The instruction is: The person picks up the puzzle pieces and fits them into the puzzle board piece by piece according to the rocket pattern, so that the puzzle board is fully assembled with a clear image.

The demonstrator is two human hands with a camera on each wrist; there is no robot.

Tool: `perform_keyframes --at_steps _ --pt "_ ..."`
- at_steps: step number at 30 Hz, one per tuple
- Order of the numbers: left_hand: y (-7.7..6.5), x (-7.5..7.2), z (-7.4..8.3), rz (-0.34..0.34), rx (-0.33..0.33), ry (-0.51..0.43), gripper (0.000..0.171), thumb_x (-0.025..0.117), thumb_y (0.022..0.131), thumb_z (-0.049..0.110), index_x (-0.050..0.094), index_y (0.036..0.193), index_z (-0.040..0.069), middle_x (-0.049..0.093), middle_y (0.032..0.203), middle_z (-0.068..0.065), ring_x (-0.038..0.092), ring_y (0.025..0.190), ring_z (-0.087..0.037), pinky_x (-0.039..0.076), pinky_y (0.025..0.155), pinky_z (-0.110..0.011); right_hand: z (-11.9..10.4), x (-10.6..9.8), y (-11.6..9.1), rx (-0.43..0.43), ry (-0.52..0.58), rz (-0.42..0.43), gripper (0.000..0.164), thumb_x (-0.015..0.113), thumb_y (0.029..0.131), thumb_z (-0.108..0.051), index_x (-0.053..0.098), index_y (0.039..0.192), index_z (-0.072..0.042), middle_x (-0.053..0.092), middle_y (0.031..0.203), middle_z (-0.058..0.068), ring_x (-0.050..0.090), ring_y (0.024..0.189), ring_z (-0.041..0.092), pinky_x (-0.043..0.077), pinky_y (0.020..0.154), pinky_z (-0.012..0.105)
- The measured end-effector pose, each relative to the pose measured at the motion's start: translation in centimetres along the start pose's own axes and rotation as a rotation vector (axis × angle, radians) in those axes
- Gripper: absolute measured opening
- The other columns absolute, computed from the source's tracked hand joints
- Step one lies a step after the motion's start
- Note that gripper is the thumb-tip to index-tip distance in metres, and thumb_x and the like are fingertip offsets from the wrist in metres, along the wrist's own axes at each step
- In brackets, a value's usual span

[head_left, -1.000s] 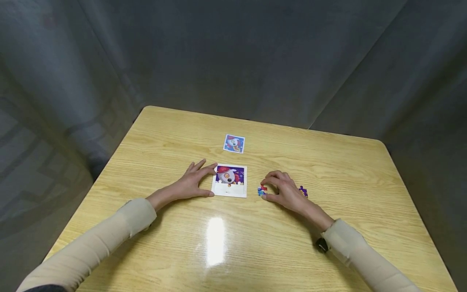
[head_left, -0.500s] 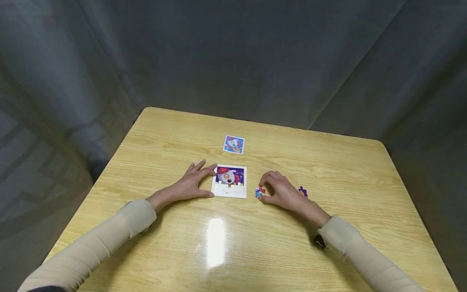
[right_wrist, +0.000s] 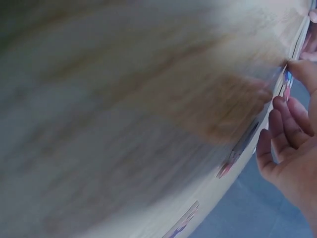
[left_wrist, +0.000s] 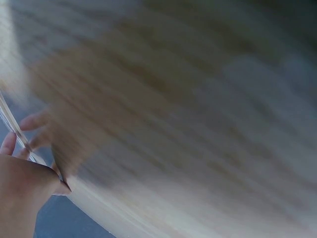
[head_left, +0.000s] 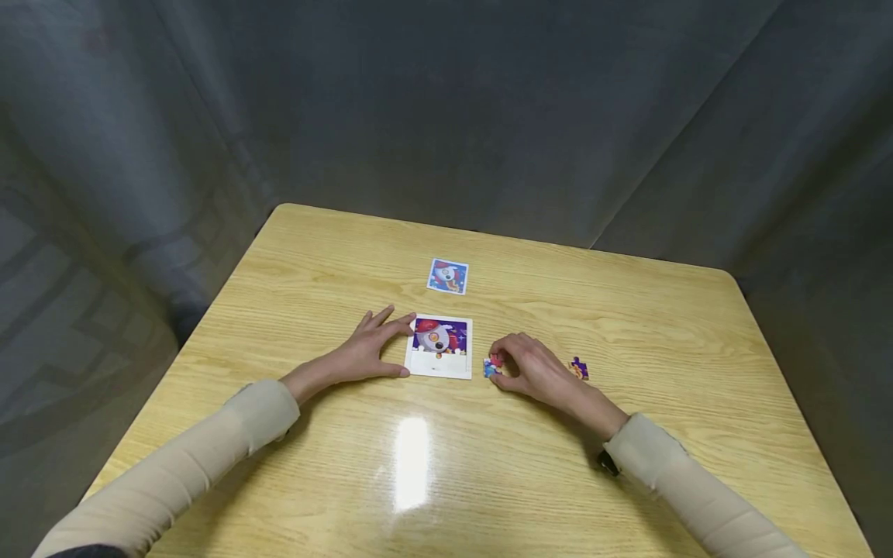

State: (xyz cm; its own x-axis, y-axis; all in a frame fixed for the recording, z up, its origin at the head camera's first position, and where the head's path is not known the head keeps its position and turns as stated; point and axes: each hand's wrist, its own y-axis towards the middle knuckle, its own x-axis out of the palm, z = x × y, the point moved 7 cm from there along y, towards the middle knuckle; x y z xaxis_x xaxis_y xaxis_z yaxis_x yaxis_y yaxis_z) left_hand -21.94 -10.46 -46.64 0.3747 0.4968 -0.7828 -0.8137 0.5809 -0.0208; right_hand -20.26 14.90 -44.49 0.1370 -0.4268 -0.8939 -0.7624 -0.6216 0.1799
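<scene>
In the head view my left hand (head_left: 363, 353) touches the left edge of a white square puzzle tray (head_left: 439, 368), thumb at the lower corner and forefinger near the upper one, fingers spread. The tray's upper part carries a joined picture (head_left: 436, 335) of a grey animal face with a red cap on purple; its lower part is bare white. Just right of the tray, my right hand (head_left: 533, 372) pinches a blue-and-red jigsaw piece (head_left: 491, 367) between thumb and forefinger, low over the table. The right wrist view has this piece (right_wrist: 288, 79) edge-on, partly covered by the fingers.
Beyond the tray lies a small square picture card (head_left: 447, 276) with a similar animal face. A purple-and-orange jigsaw piece (head_left: 579, 368) rests right of my right hand. The right wrist view shows flat pieces (right_wrist: 228, 166) on the wooden table (head_left: 335, 473). Dark curtains (head_left: 446, 116) surround it.
My right hand has slid a little left with the blue-and-red jigsaw piece, closer to the tray. More of the purple piece now shows. The left hand and tray stay put.
</scene>
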Motion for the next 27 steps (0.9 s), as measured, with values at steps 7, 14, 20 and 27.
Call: perform_keyframes --at_steps 7,14,20,27 --pt "0.08 0.12 -0.12 0.001 0.007 0.005 0.063 0.078 0.079 0.040 0.051 0.130 0.015 0.028 0.157 -0.003 0.005 0.146 -0.037 -0.005 0.115 -0.057 0.14 -0.06 -0.14 -0.023 0.045 -0.011 0.041 0.079 0.078 -0.022 0.064 0.112 -0.005 0.063 0.101 0.003 0.057 0.095 0.018 0.051 0.085 0.037" --pt "0.09 0.09 -0.23 0.004 0.005 0.013 0.063 0.078 0.079 0.041 0.051 0.130 0.016 0.028 0.157 -0.002 0.006 0.146 -0.037 -0.006 0.115 -0.056 0.23 -0.14 -0.18 -0.011 0.065 -0.042 0.043 0.080 0.076 -0.022 0.065 0.113 -0.006 0.064 0.106 0.004 0.058 0.101 0.020 0.049 0.091 0.039" --pt "0.10 0.07 -0.20 0.008 0.012 0.010 0.063 0.078 0.079 0.041 0.051 0.130 0.015 0.029 0.157 -0.002 0.006 0.146 -0.036 -0.005 0.115 -0.057 0.22 -0.16 -0.09 -0.021 0.054 -0.053 0.042 0.080 0.076 -0.022 0.066 0.112 -0.005 0.064 0.104 0.003 0.057 0.098 0.018 0.050 0.088 0.037" --pt "0.08 -0.03 -0.08 0.009 0.015 0.007 0.063 0.078 0.079 0.040 0.051 0.130 0.015 0.029 0.157 -0.003 0.007 0.146 -0.037 -0.005 0.115 -0.058 -0.12 -0.48 0.07 -0.061 0.056 -0.015 0.041 0.080 0.078 -0.022 0.065 0.111 -0.005 0.063 0.104 0.003 0.057 0.097 0.017 0.050 0.086 0.036"
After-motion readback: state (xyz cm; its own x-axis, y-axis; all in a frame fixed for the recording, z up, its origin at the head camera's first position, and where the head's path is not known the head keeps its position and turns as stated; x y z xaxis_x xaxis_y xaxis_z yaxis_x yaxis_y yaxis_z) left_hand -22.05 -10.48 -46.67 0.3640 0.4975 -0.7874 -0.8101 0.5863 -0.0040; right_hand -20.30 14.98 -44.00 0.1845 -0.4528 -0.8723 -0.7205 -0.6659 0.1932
